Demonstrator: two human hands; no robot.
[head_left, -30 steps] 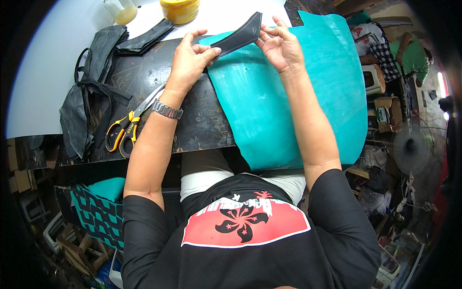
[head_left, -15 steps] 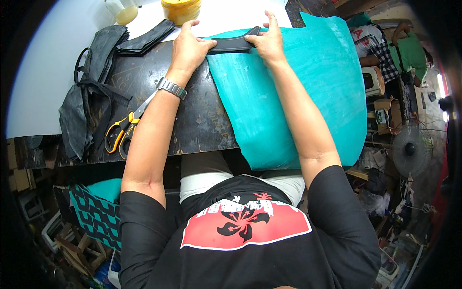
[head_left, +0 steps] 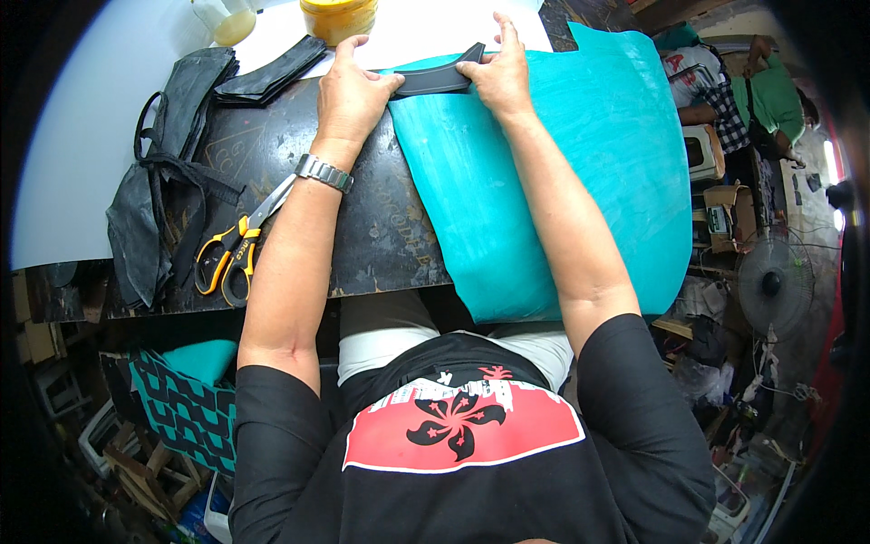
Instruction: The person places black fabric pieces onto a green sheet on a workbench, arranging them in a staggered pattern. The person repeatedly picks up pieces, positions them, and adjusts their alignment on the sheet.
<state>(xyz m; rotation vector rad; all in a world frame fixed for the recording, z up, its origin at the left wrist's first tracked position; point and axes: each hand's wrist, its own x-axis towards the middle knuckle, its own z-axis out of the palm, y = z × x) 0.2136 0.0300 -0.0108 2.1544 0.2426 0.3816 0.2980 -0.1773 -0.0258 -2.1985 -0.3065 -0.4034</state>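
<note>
A curved black strip piece (head_left: 430, 82), perhaps leather or rubber, spans between my two hands over the far left edge of a large teal sheet (head_left: 598, 181). My left hand (head_left: 355, 95) pinches its left end between thumb and fingers. At the strip's right end, which bends upward, my right hand (head_left: 501, 80) grips with the thumb on top and a finger raised. The teal sheet lies flat and hangs over the table's near edge, under my right forearm. Scissors with yellow and black handles (head_left: 231, 258) rest beside my left forearm, blade tips partly hidden by it.
A tied bundle of black strips (head_left: 154, 195) and a stack of black pieces (head_left: 272, 74) lie at left on the dark table (head_left: 376, 240). A yellow tub (head_left: 339, 20) and a jar (head_left: 227, 23) stand behind. A fan (head_left: 772, 283) and another person (head_left: 775, 100) are at right.
Both hands and the black strip have shifted very slightly to the left and away. My left forearm has moved a little, showing more of the scissors. The hold on the strip stays the same.
</note>
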